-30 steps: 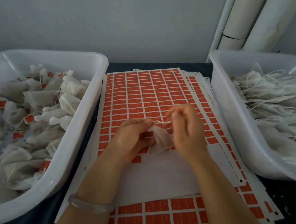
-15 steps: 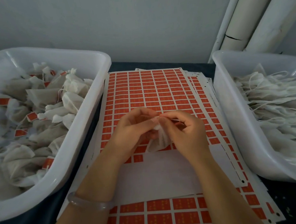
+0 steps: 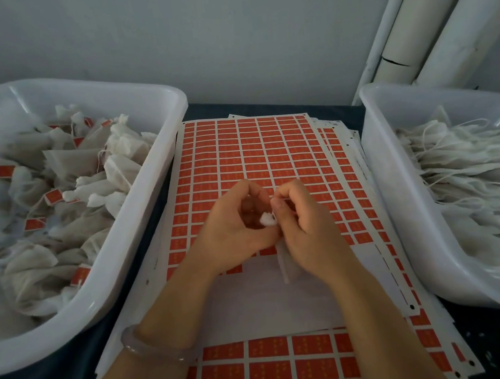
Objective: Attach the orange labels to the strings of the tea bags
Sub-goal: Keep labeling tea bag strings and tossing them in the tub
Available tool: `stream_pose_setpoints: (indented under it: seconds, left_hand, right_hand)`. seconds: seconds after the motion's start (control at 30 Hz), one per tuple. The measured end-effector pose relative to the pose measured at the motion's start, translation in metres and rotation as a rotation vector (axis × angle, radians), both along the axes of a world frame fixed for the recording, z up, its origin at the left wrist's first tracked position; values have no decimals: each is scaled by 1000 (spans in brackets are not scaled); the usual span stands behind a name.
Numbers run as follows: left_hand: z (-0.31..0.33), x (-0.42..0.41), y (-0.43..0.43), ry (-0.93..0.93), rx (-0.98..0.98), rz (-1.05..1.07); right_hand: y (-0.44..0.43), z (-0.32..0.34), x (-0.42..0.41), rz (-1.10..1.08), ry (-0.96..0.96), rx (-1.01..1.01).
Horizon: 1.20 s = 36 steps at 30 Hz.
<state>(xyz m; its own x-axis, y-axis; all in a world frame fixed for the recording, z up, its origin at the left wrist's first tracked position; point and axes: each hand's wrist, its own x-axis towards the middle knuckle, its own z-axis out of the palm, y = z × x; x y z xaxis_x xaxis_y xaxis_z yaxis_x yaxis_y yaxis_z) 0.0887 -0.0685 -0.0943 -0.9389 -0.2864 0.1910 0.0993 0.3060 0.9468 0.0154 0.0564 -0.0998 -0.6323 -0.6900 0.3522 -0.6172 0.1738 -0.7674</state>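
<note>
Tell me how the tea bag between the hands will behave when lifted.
Probably floppy: the tea bag hangs limp below the left hand and right hand, crumpled at the top. Likely very light, since fingertip pinches hold it. Its string looks thin, so it may tangle or slip.

Middle of the table (image 3: pixel 265 105): stacked label sheets (image 3: pixel 251 152), running near to far. Left of the stack, just beside it, a tub (image 3: pixel 101 86) with tea bags (image 3: pixel 59 183) in it. Right, a second tub (image 3: pixel 397 205) with more bags (image 3: pixel 470 174). Over the sheets' middle, left hand (image 3: pixel 233 224) and right hand (image 3: pixel 304 224) touching, one tea bag (image 3: pixel 267 219) held between. Behind the right tub, pipes (image 3: pixel 428 19) against the far wall (image 3: pixel 197 35).
</note>
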Motion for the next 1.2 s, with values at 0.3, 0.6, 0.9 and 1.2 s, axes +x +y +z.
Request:
stream_pose_setpoints:
  seconds: [0.3, 0.6, 0.9, 1.2]
  left_hand:
    - [2, 4, -10, -109, -20, -31]
    - [5, 2, -11, 77, -18, -70]
    - [5, 5, -15, 24, -99, -110]
    - [6, 7, -13, -76, -6, -111]
  right_hand:
    - [2, 4, 0, 109, -71, 122]
    - [3, 7, -3, 54, -209, -30]
    - [3, 5, -3, 38, -182, -9]
    - [0, 3, 1, -108, -88, -112]
